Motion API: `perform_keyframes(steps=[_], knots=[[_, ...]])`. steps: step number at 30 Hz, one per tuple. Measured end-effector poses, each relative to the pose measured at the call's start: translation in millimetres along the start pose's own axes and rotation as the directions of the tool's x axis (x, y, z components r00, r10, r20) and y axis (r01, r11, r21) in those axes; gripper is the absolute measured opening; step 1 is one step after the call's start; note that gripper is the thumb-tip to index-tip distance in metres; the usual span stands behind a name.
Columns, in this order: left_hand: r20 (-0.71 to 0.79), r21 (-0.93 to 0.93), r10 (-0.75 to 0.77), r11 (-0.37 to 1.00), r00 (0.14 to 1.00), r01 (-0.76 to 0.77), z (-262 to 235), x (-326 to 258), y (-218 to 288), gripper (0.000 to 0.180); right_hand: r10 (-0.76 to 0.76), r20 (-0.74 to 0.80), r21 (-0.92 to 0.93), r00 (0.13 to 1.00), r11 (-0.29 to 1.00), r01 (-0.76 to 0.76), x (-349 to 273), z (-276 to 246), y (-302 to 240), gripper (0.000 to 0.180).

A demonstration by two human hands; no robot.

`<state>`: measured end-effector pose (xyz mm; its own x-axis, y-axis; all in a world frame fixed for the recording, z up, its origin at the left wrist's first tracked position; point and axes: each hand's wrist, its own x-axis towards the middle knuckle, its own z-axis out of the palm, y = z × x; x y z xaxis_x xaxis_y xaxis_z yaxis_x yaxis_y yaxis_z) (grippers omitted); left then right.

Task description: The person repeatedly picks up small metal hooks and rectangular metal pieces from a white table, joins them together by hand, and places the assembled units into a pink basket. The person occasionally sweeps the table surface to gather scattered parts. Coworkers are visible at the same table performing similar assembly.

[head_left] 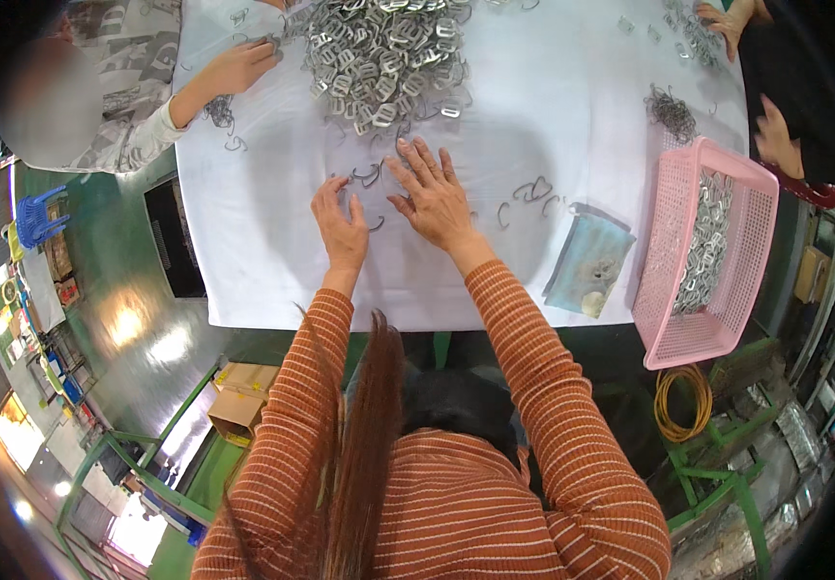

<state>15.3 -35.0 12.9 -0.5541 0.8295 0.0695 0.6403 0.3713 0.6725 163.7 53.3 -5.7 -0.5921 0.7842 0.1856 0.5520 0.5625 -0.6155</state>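
My left hand (342,227) is low over the white-covered table, thumb and fingers apart, beside a few dark curved wire hooks (369,177). Another single hook (377,224) lies just right of its thumb. My right hand (434,201) is spread palm down, its fingertips near the front edge of a big heap of flat silver metal buckles (388,63). Nothing shows in either hand, though what lies beneath the right palm is hidden. More dark hooks (533,190) are scattered to the right of that hand.
A pink plastic basket (656,290) holding silver buckles stands at the table's right edge, near a blue pouch (591,256). A co-worker's hand (243,70) is at the left; another person's hands (777,137) are at the right, by a dark hook pile (670,114).
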Motion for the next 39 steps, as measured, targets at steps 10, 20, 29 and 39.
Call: perform_keyframes(steps=[10, 20, 29, 39], knots=[[-0.001, 0.053, 0.114, 0.992, 0.993, -0.114, -18, -14, -38, 0.039, 0.483, -0.395, -0.235, 0.781, 0.769, -0.595, -41, -16, 32, 0.053], [-0.182, 0.032, -0.027, 0.999, 0.983, 0.033, -59, -13, -83, 0.041, 0.058, -0.017, 0.174, 0.998, 0.983, -0.055, 33, 112, -131, 0.053], [-0.05, 0.035, 0.161, 0.987, 0.986, -0.159, -19, 83, -21, 0.034, 0.513, -0.07, -0.158, 0.856, 0.841, -0.517, 78, -36, 5, 0.059], [0.142, -0.494, -0.01, 0.866, 0.99, 0.079, 79, 144, 44, 0.031, 0.332, -0.074, 0.064, 0.94, 0.943, -0.328, 126, 4, 27, 0.066]])
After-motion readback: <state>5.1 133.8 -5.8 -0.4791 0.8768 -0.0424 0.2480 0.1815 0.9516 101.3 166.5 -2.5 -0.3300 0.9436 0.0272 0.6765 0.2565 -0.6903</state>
